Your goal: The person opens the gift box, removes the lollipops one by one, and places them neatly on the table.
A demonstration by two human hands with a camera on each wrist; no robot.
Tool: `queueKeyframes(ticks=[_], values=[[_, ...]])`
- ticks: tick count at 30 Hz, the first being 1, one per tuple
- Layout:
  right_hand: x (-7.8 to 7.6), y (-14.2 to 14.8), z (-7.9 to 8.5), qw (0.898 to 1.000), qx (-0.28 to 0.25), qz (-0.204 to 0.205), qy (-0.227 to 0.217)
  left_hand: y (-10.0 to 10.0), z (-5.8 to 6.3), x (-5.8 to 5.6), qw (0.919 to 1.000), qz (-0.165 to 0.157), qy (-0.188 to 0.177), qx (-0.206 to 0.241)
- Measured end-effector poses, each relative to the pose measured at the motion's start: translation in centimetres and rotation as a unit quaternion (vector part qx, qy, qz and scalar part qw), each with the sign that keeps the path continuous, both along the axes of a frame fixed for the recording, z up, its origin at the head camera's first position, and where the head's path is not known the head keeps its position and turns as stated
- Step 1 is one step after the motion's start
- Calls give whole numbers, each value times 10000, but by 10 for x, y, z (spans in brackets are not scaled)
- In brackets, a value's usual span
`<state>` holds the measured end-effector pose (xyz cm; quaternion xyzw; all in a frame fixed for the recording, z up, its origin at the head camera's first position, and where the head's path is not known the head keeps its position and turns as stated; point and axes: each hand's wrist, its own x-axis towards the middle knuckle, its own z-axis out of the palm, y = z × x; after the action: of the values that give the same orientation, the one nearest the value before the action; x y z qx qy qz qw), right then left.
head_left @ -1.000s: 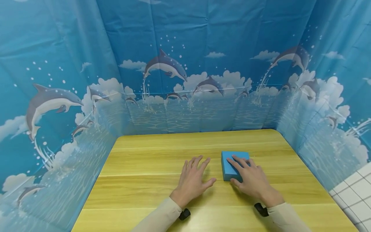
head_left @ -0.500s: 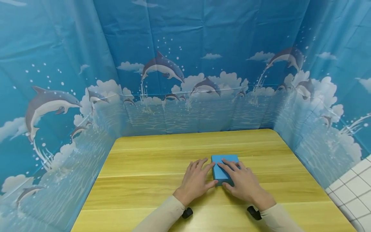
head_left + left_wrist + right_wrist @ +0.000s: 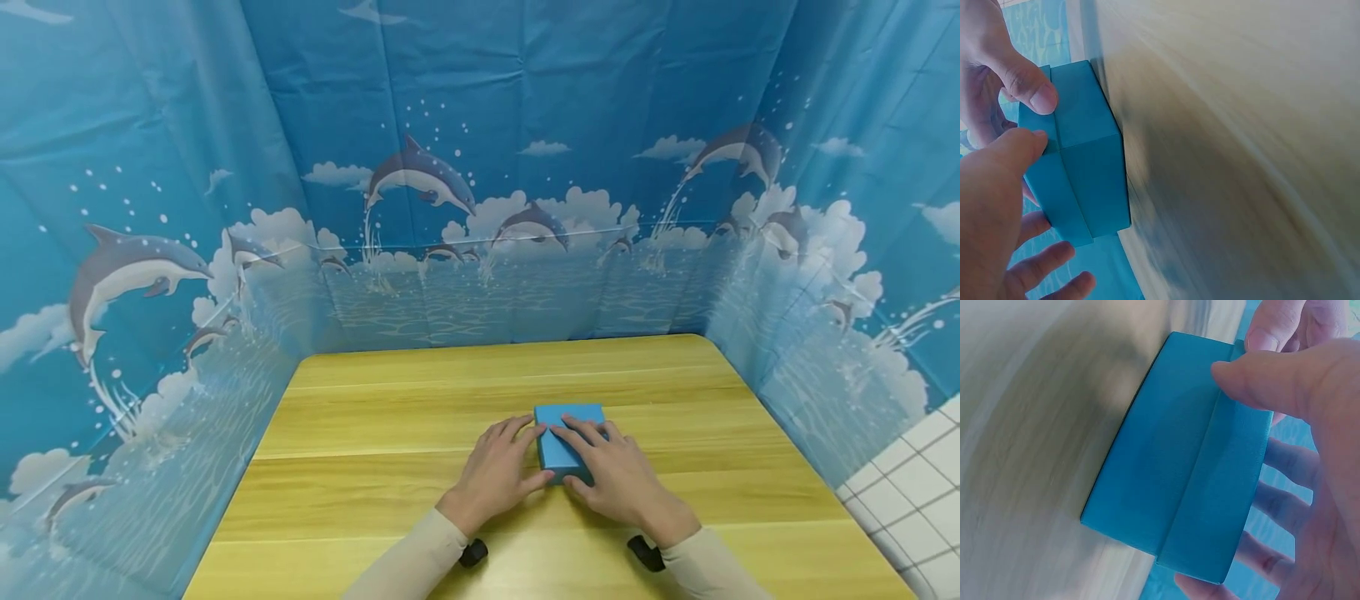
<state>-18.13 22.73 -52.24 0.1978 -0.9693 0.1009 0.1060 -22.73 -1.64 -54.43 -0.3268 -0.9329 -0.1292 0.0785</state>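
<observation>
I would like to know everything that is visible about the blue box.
The blue box looks smooth and plain, perhaps cardboard. Its lid sits closed on the base, jutting out slightly past it. It lies flat on the yellow table, slightly right of its middle. The right hand rests over its top; the left hand touches its left end.

You're looking forward and down from head height, taking in the counter [image 3: 375, 492] and dolphin curtain [image 3: 465, 292]; your wrist views are peering in close from left and right, tipped sideways, both framing the blue box [image 3: 1094, 184].
</observation>
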Motion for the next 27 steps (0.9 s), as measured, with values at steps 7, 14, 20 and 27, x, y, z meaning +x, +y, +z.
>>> queueKeyframes(ticks=[7, 14, 20, 27], values=[[1, -6, 0, 9999, -48, 133, -40, -10, -2, 2, 9999, -52, -3, 115], [4, -15, 2, 9995, 28, 255, -209, -23, -2, 5, 9999, -40, -132, 87], [3, -23, 2, 9993, 86, 314, -197, -34, -1, 6, 9995, -124, -126, 243], [2, -31, 2, 9985, 65, 509, -209, -47, -2, 9, 9991, -103, -176, 360]])
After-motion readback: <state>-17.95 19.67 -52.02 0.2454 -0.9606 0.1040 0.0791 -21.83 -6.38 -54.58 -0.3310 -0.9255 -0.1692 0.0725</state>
